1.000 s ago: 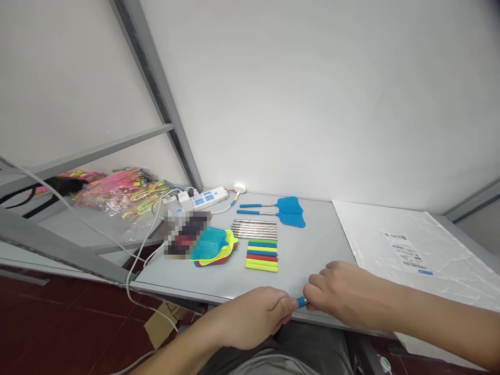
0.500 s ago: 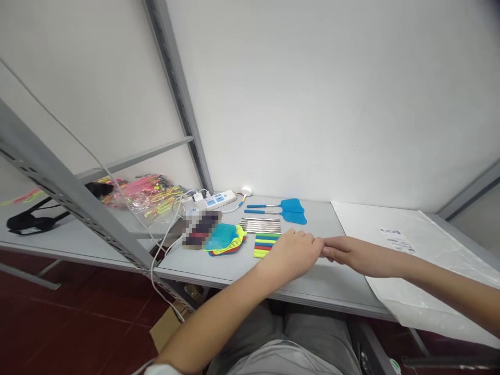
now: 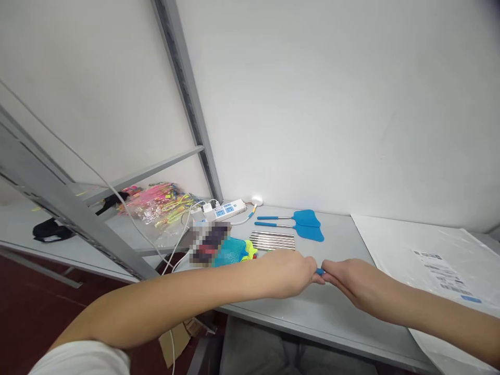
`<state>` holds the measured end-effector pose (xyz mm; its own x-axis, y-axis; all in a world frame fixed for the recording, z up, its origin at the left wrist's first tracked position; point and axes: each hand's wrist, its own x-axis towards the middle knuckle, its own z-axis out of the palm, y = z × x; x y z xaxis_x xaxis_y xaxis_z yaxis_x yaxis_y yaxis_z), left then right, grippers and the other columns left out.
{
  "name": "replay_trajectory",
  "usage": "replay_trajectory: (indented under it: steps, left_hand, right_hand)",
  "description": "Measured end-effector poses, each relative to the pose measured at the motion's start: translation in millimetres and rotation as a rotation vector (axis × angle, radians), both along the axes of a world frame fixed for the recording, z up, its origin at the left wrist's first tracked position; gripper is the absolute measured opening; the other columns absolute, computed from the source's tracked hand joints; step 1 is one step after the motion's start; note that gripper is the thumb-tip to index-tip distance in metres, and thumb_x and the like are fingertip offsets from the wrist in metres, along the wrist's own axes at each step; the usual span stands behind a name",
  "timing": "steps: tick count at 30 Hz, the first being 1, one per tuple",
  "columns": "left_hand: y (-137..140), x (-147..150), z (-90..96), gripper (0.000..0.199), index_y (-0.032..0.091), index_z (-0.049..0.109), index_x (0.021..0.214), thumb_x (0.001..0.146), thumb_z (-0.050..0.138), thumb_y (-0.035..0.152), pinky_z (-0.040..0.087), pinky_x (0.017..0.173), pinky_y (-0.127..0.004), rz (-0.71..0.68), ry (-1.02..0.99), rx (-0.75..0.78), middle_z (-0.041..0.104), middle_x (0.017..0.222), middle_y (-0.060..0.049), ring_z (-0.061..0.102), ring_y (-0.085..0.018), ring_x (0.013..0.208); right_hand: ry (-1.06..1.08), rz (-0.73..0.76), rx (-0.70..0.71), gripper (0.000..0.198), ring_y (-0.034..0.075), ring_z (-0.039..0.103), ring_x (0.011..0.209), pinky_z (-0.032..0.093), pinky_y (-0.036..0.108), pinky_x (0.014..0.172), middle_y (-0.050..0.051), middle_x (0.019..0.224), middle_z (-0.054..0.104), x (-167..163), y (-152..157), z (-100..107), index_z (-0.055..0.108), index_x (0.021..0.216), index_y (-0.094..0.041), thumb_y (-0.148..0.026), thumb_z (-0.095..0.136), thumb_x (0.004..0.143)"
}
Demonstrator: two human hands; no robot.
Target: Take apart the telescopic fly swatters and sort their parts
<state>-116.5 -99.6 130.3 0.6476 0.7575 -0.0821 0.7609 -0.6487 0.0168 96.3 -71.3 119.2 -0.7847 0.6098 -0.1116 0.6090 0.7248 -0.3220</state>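
My left hand (image 3: 295, 273) is closed, its fingers wrapped round a small blue handle (image 3: 320, 271) of which only a short end shows. Fingertips of my right hand (image 3: 347, 276) pinch the same blue piece from the right, and the rest of it is hidden in my hands. Just beyond, several thin metal rods (image 3: 272, 240) lie side by side. Two blue fly swatters (image 3: 308, 225) rest behind the rods. Mesh swatter heads, blue (image 3: 234, 252) and yellow (image 3: 250, 250), are stacked to the left, partly covered by my left forearm.
A white power strip (image 3: 230, 210) with plugs and cables stands near the wall. White plastic sheeting (image 3: 394, 250) with a printed label covers the table's right side. Bagged colourful items (image 3: 162, 203) lie left, behind a metal shelf post (image 3: 78, 208). A pixelated patch hides something beside the swatter heads.
My hands have moved slightly apart and lower, exposing the blue end between them. My left forearm now hides the coloured handles and part of the swatter heads. The view has shifted.
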Motion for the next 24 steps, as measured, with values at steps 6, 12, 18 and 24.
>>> replay_trajectory:
  steps: [6,12,18,24]
  left_hand:
    - [2.3,-29.2,14.7,0.041,0.021,0.050,0.072,0.098,0.031,0.047,0.031,0.047,-0.026,0.159,-0.273,-0.513,0.057,0.067,-0.003,0.052,-0.016,0.057]
    - [8.2,-43.1,3.5,0.051,0.022,0.034,0.066,0.091,0.038,0.066,0.022,0.042,-0.022,0.363,-0.669,-1.400,0.029,0.055,0.007,0.024,-0.009,0.043]
    - [4.9,-47.1,-18.5,0.048,0.024,0.035,0.071,0.089,0.045,0.067,0.009,0.037,-0.017,0.436,-0.727,-1.899,0.018,0.056,0.009,0.008,-0.007,0.040]
    - [-1.2,-77.5,-56.0,0.047,0.023,0.034,0.070,0.090,0.043,0.064,0.012,0.036,-0.016,0.522,-0.989,-1.830,0.020,0.056,0.008,0.007,-0.006,0.042]
  right_hand:
    - [-0.127,0.295,0.409,0.017,0.013,0.039,0.043,0.011,0.030,0.046,-0.003,0.061,0.055,-21.1,18.1,-8.3,0.045,0.079,-0.022,-0.005,0.044,0.082]
    - [-0.087,0.467,0.646,0.020,0.014,0.044,0.046,0.013,0.032,0.049,-0.001,0.062,0.055,-32.2,21.2,-11.5,0.047,0.077,-0.021,-0.019,0.042,0.095]
    - [-0.011,0.454,0.686,0.028,0.016,0.048,0.051,0.021,0.034,0.051,0.002,0.065,0.057,-9.1,21.5,-26.8,0.054,0.077,-0.021,-0.028,0.038,0.099]
    - [0.010,-0.136,0.641,0.058,0.011,0.038,0.039,0.018,0.033,0.050,0.003,0.044,0.048,129.5,76.1,-16.6,0.055,0.062,-0.023,-0.064,0.032,0.095]
